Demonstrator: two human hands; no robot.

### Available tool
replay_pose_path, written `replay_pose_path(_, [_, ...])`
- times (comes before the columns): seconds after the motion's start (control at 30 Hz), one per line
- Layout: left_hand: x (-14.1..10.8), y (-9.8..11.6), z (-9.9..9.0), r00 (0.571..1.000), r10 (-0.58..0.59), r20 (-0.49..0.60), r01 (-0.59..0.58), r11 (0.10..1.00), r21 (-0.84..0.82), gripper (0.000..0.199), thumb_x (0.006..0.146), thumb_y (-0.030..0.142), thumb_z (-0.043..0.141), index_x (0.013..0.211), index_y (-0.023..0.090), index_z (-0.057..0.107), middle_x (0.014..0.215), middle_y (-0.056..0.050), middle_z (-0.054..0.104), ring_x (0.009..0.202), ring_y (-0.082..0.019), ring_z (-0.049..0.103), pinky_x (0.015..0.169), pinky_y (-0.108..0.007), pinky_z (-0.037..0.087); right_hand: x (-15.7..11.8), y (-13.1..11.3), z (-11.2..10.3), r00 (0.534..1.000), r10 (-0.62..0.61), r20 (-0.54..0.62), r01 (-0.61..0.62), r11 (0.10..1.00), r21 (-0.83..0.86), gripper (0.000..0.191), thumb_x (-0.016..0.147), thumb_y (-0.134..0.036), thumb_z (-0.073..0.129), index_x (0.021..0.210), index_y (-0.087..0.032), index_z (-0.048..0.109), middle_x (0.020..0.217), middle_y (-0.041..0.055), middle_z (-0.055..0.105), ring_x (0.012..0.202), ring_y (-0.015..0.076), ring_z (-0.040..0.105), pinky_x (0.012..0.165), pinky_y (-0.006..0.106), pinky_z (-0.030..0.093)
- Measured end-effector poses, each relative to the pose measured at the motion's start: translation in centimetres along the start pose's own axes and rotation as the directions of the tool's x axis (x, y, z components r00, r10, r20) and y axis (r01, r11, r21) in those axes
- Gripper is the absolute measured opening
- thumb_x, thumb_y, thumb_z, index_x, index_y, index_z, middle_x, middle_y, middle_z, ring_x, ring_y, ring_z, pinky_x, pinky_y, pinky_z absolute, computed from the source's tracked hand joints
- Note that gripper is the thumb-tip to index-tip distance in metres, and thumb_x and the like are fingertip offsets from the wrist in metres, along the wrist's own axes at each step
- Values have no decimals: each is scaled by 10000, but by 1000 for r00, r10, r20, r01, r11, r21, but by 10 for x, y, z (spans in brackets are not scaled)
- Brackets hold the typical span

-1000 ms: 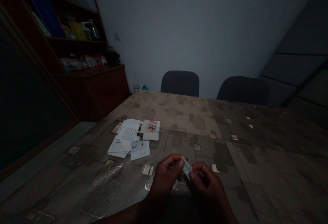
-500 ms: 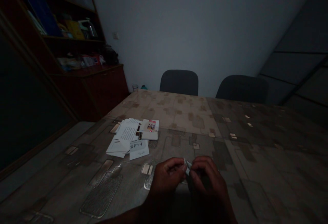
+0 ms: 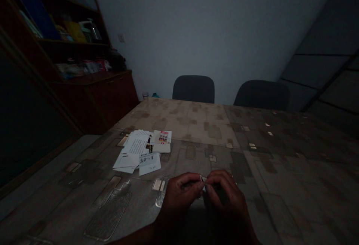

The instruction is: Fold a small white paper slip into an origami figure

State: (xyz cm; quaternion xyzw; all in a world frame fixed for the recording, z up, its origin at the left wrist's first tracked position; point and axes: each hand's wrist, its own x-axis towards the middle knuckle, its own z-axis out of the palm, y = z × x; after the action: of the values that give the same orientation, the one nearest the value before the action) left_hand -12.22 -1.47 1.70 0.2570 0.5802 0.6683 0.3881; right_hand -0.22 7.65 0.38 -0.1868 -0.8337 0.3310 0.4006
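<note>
Near the front of the table, my left hand [image 3: 182,190] and my right hand [image 3: 226,192] meet fingertip to fingertip. Between them is a small, folded-looking piece of white paper [image 3: 203,178], pinched by thumb and fingers on each side. Most of it is hidden by the fingers, and the dim light blurs its shape. Farther off to the left, a loose pile of white printed cards [image 3: 137,147] lies spread on the table, apart from both hands. A card with a red strip and a coloured picture [image 3: 162,138] rests at the pile's right side.
A patterned cloth covers the table [image 3: 193,118]. Two dark chairs [image 3: 193,89] [image 3: 262,94] stand behind its far edge. To the left is a wooden cabinet [image 3: 112,95] with filled shelves. A glass [image 3: 145,95] shows by the far left corner.
My fingertips have shifted slightly and come closer together, and less of the white paper shows between them. The whole view has turned a little to the right. The cards lie as before.
</note>
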Motion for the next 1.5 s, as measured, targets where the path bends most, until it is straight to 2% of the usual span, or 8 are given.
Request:
replay_pose_path(0.23, [1, 0, 1, 999, -29, -22, 28, 999, -46, 262, 648, 351, 794, 770, 127, 735, 632, -37, 670, 600, -160, 619, 587, -244, 493, 0, -1, -1, 997, -76, 10, 76, 997, -1, 87, 881, -148, 543, 866, -232, 558, 831, 12, 587, 790, 171, 568, 686, 289, 439])
replay_pose_path(0.47, [2, -3, 3, 999, -34, -24, 32, 997, -67, 273, 637, 371, 801, 723, 132, 699, 602, -20, 648, 574, -151, 609, 571, -236, 480, -1, -12, 0, 994, 110, 9, -110, 987, 116, 98, 886, -209, 522, 798, -224, 563, 768, 8, 582, 706, 160, 567, 624, 269, 427])
replay_pose_path(0.87, [1, -6, 3, 995, -57, -81, 56, 998, -13, 240, 636, 341, 796, 678, 137, 678, 616, -18, 657, 551, -140, 607, 543, -222, 480, 0, -15, 4, 976, 217, -13, -208, 951, 227, 99, 824, -230, 562, 727, -207, 565, 718, -4, 582, 676, 155, 564, 625, 250, 426])
replay_pose_path(0.97, [3, -6, 3, 998, -32, -45, 31, 999, -35, 252, 665, 342, 775, 770, 137, 673, 641, -9, 638, 557, -131, 598, 544, -218, 478, 0, -11, 5, 940, 340, 22, -333, 904, 269, 108, 813, -270, 571, 733, -198, 581, 705, -1, 583, 657, 156, 547, 603, 247, 420])
replay_pose_path(1.07, [4, -3, 1, 998, 52, 18, -51, 997, -55, 346, 697, 285, 749, 998, 152, 643, 715, -6, 633, 611, -130, 601, 570, -209, 472, 3, -7, 4, 904, 424, 53, -419, 855, 304, 128, 799, -299, 577, 731, -191, 581, 653, -19, 543, 590, 137, 494, 542, 229, 393])
replay_pose_path(1.13, [4, 1, 0, 993, 108, 50, -108, 994, -3, 383, 716, 227, 721, 1079, 172, 614, 767, -9, 633, 665, -137, 604, 601, -209, 470, 5, -5, 2, 909, 410, 68, -410, 858, 310, 133, 782, -309, 589, 727, -188, 584, 667, -16, 547, 588, 134, 485, 536, 226, 388])
replay_pose_path(1.27, [2, 7, -1, 986, 151, 76, -162, 970, 181, 92, 765, 194, 657, 855, 176, 655, 693, 7, 615, 648, -132, 584, 597, -201, 439, 6, -4, 0, 906, 412, 101, -422, 855, 300, 119, 790, -307, 588, 769, -191, 606, 679, -10, 578, 619, 147, 522, 568, 236, 408])
replay_pose_path(1.5, [5, 15, -3, 980, 163, 114, -180, 971, 155, 57, 743, 201, 677, 776, 171, 642, 666, -4, 646, 621, -149, 626, 579, -216, 456, 8, -5, -6, 957, 283, 58, -289, 937, 198, 55, 786, -236, 589, 751, -201, 613, 702, -7, 596, 648, 155, 560, 602, 241, 426])
